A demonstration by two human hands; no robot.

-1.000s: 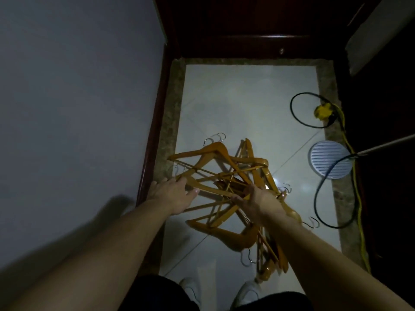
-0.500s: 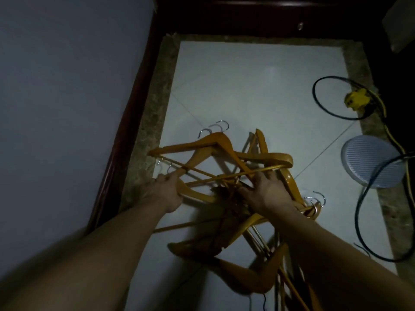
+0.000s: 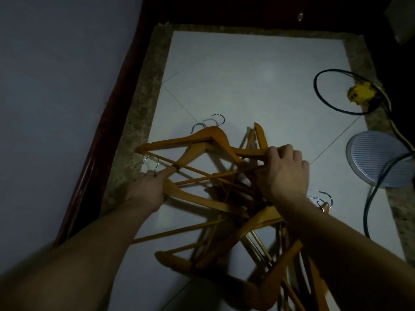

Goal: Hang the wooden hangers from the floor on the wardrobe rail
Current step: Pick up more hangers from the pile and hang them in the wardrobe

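A tangled pile of several orange wooden hangers (image 3: 224, 212) with metal hooks lies on the white tiled floor (image 3: 247, 81). My left hand (image 3: 146, 189) grips one hanger near its neck, just below a metal hook (image 3: 152, 162), at the pile's left side. My right hand (image 3: 285, 171) is closed over the shoulder of another hanger (image 3: 249, 151) at the pile's upper right. More hangers lie under my right forearm. No wardrobe rail is in view.
A grey wall (image 3: 56, 97) with a dark wooden skirting (image 3: 103, 140) runs along the left. Dark wooden furniture (image 3: 247, 10) stands at the far end. A black cable loop (image 3: 318, 95), a yellow plug (image 3: 361, 93) and a round ribbed disc (image 3: 379, 162) lie at the right.
The view has come closer to the floor. My right hand moved up and right from the pile's middle and closed on a hanger's shoulder. My left hand stayed on its hanger.
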